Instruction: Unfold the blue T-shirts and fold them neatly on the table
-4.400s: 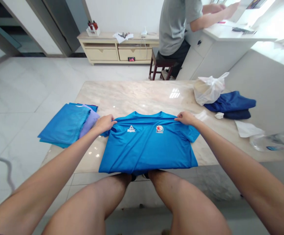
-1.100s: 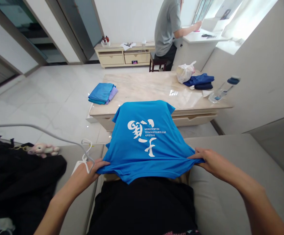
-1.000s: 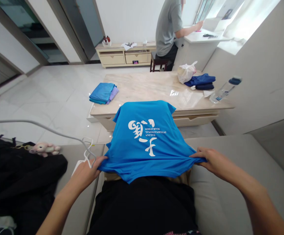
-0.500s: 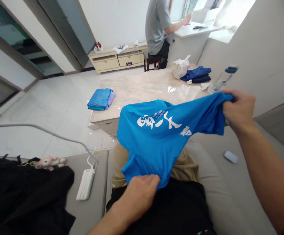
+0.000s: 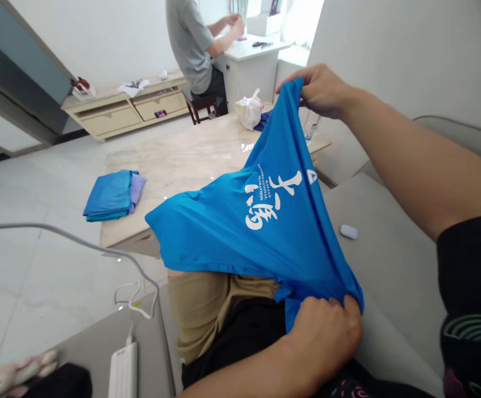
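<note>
A bright blue T-shirt with white lettering is stretched between my two hands, over my lap and the near side of the low table. My right hand is raised, its fingers pinching one corner of the shirt. Close to my body, my left hand is closed round the shirt's near edge. The far end of the shirt hangs toward the left and covers part of my khaki trousers. Part of the neckline is bunched and hard to make out.
Folded blue and purple clothes lie on the left end of the marble-topped table. A white plastic bag sits at its far side. A power bank and a white mouse-like object rest on the sofa. Beyond, a person sits at a counter.
My right hand has lifted its corner of the shirt higher. My left hand has moved right with the near edge, and the shirt is spread flatter. The view has turned right.
</note>
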